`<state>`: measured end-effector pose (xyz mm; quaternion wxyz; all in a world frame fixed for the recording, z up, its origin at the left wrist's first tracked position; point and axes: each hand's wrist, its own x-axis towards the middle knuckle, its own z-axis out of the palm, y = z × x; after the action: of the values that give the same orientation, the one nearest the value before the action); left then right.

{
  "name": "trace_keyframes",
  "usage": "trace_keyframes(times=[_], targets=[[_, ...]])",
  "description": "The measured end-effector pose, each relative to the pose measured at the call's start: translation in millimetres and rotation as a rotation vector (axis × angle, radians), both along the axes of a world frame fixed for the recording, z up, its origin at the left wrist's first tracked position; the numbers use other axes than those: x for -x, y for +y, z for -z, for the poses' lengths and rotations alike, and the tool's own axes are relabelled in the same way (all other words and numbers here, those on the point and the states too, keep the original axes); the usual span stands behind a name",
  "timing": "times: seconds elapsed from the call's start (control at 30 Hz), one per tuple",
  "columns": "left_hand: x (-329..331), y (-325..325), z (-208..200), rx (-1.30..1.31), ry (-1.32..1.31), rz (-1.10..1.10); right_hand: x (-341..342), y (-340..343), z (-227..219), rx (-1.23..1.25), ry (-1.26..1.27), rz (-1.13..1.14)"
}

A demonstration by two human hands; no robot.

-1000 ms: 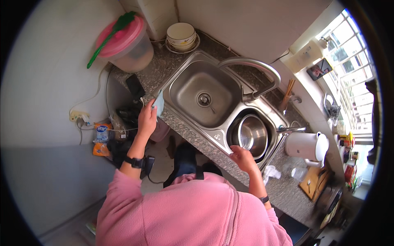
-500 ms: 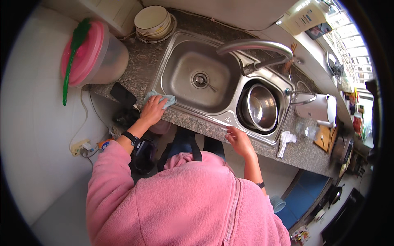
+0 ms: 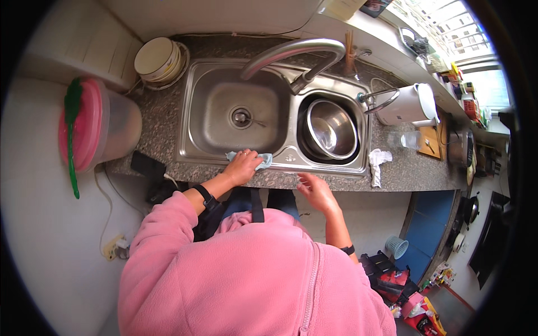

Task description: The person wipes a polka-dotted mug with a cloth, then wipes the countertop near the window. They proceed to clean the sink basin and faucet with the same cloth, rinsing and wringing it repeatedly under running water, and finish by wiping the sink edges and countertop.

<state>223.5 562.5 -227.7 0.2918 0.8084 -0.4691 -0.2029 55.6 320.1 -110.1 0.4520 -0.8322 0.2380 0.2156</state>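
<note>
Under my left hand [image 3: 242, 167], a light blue cloth [image 3: 265, 161] is pressed to the front rim of the stainless steel sink [image 3: 188, 126]. The fingers curl over the cloth. My right hand [image 3: 315, 191] hovers at the counter's front edge, its fingers apart and holding nothing. In the sink's left basin a drain strainer [image 3: 241, 117] shows, with a thin metal piece lying beside it. Steel bowls [image 3: 330, 127], nested together, fill the smaller right basin. The curved faucet [image 3: 291, 49] arches over the left basin's back.
At the left stands a tub with a pink lid [image 3: 89, 126], a green spatula-like tool [image 3: 72, 120] on it. Stacked bowls [image 3: 156, 59] sit back left, a dark phone-like slab [image 3: 148, 163] front left. A white crumpled cloth [image 3: 378, 167] and a white kettle-like jug [image 3: 408, 105] are right.
My left hand has slid the blue cloth rightward along the sink's front rim. The right hand stays near the counter edge, free of objects. The view has turned and shifted.
</note>
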Motion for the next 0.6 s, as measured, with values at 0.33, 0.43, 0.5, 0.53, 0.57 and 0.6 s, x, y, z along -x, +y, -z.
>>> trace_keyframes(times=[0.33,0.43,0.5,0.53,0.57,0.6], targets=[[11,-9,-66,0.406,1.756,-0.420,-57,43,31,-0.861,-0.201,0.246],[13,4,-54,0.364,1.674,-0.615,-73,54,49,-0.725,0.000,0.258],[7,13,-38,0.362,1.352,-0.674,-80,55,61,-0.615,0.026,0.223],[0,24,-31,0.289,1.131,-0.681,-83,52,66,-0.525,0.026,0.202],[-14,40,-24,0.228,0.573,-0.692,-87,46,70,-0.520,-0.058,0.196],[-27,57,-19,0.089,0.085,-0.686,-91,39,73,-0.489,-0.076,0.208]])
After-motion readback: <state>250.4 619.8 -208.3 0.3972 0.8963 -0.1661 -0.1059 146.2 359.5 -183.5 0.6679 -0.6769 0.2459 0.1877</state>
